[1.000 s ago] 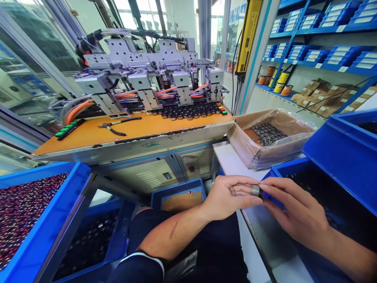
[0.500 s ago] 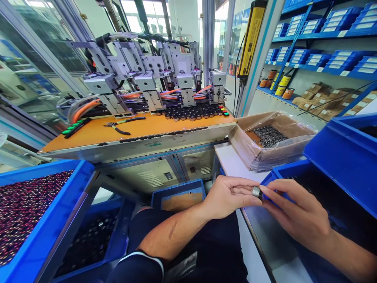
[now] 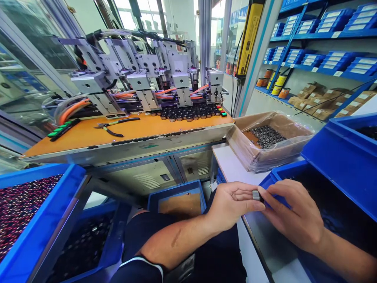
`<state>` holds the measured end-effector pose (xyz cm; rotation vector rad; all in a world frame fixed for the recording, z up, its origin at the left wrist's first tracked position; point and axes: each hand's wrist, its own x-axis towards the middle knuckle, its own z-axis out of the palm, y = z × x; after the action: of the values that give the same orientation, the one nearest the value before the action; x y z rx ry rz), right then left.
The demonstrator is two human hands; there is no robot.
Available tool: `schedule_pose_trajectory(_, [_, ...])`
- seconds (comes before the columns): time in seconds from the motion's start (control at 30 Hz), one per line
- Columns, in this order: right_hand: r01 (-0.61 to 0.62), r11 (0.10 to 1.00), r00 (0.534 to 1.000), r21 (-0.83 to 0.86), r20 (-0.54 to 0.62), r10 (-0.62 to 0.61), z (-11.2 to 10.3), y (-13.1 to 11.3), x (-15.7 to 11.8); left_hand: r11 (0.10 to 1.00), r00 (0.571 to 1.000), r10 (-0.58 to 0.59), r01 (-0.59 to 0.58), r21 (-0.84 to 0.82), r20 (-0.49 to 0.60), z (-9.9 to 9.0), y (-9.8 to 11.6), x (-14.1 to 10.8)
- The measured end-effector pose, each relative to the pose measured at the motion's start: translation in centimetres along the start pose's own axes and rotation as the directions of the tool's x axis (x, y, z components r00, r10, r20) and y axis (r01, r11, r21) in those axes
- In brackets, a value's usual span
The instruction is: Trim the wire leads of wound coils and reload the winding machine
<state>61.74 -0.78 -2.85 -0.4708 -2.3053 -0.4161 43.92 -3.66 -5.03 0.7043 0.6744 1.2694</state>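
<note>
Your two hands meet over the right side of your lap, and the small part [image 3: 256, 195] lies right between them, at the fingertips of both. Your left hand [image 3: 226, 204] reaches across from the left and has the part's silver band pinched between thumb and fingers, with the other fingers curled behind it. Your right hand [image 3: 297, 220] comes in from the other side, its thumb and fingers drawn together at the part's dark end; whether that end is a separate piece, you can't tell from here. Neither hand is spread wide.

The part is short and stubby, and its axis seems to run crosswise, from your left fingertips toward your right ones. Neither hand is clearly nearer: both touch it. Your right hand sits beside the open blue bin [image 3: 279, 173], while the carton [image 3: 244, 153] with its pile of metal rings [image 3: 268, 136] stands beyond your hands on the white table [image 3: 226, 161]. The machine [image 3: 140, 80] is farther off, ahead and to the left.

As for writing, the blue boxes [image 3: 332, 63] on the shelves carry white labels, and small tags [image 3: 336, 35] sit along the shelf edges, but all are too small to read. The yellow unit [image 3: 249, 43] on the post shows dark markings you can't make out. No brand is legible anywhere.
</note>
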Motion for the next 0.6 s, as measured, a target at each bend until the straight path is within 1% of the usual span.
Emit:
schedule_pose_trajectory(0.03, [0.002, 1.0, 1.0, -0.005, -0.004, -0.002, -0.1, 0.0, 0.0, 0.999, 0.999, 0.049, -0.049, -0.02, 0.007, 0.0, -0.4, 0.1])
schedule_pose_trajectory(0.1, [-0.022, 0.999, 0.999, 0.049, -0.026, 0.023, -0.4, -0.3, 0.1, 0.985, 0.983, 0.173, -0.172, -0.014, 0.058, -0.3, -0.7, 0.4])
schedule_pose_trajectory(0.13, [-0.045, 0.995, 0.998, 0.093, -0.037, 0.049, -0.6, -0.5, 0.2, 0.967, 0.963, 0.252, -0.256, 0.024, 0.1, -0.6, -0.6, 0.6])
schedule_pose_trajectory(0.17, [-0.066, 0.988, 0.996, 0.139, -0.045, 0.073, -0.7, -0.7, 0.3, 0.929, 0.927, 0.341, -0.358, 0.091, 0.156, -1.0, -0.4, 0.9])
schedule_pose_trajectory(0.2, [-0.087, 0.979, 0.995, 0.182, -0.041, 0.096, -0.8, -0.9, 0.4, 0.864, 0.873, 0.432, -0.472, 0.175, 0.225, -1.4, -0.1, 1.1])
schedule_pose_trajectory(0.23, [-0.105, 0.97, 0.993, 0.218, -0.029, 0.114, -0.9, -1.2, 0.6, 0.77, 0.806, 0.51, -0.584, 0.258, 0.302, -1.7, 0.3, 1.4])
schedule_pose_trajectory(0.3, [-0.133, 0.954, 0.991, 0.269, 0.007, 0.136, -0.8, -1.5, 0.8, 0.544, 0.661, 0.608, -0.75, 0.377, 0.439, -2.3, 1.0, 1.7])
schedule_pose_trajectory(0.33, [-0.144, 0.948, 0.989, 0.285, 0.025, 0.142, -0.7, -1.6, 0.9, 0.446, 0.6, 0.635, -0.799, 0.404, 0.486, -2.4, 1.2, 1.8])
schedule_pose_trajectory(0.37, [-0.154, 0.943, 0.988, 0.295, 0.039, 0.15, -0.6, -1.6, 0.9, 0.374, 0.553, 0.656, -0.829, 0.416, 0.514, -2.5, 1.3, 1.9])
schedule_pose_trajectory(0.4, [-0.158, 0.942, 0.987, 0.296, 0.048, 0.15, -0.5, -1.4, 0.9, 0.324, 0.521, 0.673, -0.846, 0.424, 0.526, -2.6, 1.4, 1.8])
schedule_pose_trajectory(0.43, [-0.15, 0.945, 0.989, 0.289, 0.061, 0.138, -0.5, -1.1, 0.9, 0.29, 0.502, 0.688, -0.852, 0.436, 0.524, -2.6, 1.4, 1.8])
schedule_pose_trajectory(0.47, [-0.135, 0.952, 0.99, 0.274, 0.076, 0.119, -0.6, -0.6, 0.9, 0.27, 0.496, 0.7, -0.85, 0.453, 0.514, -2.6, 1.5, 1.7])
schedule_pose_trajectory(0.53, [-0.109, 0.972, 0.989, 0.206, 0.119, 0.085, -1.4, 0.8, 0.9, 0.263, 0.514, 0.711, -0.827, 0.497, 0.48, -2.7, 1.8, 1.4])
schedule_pose_trajectory(0.57, [-0.108, 0.981, 0.989, 0.159, 0.12, 0.089, -1.9, 1.7, 1.0, 0.267, 0.527, 0.711, -0.814, 0.515, 0.465, -2.8, 2.1, 1.3])
schedule_pose_trajectory(0.6, [-0.119, 0.986, 0.99, 0.118, 0.094, 0.108, -2.6, 2.6, 1.1, 0.273, 0.538, 0.71, -0.805, 0.527, 0.455, -2.9, 2.4, 1.1])
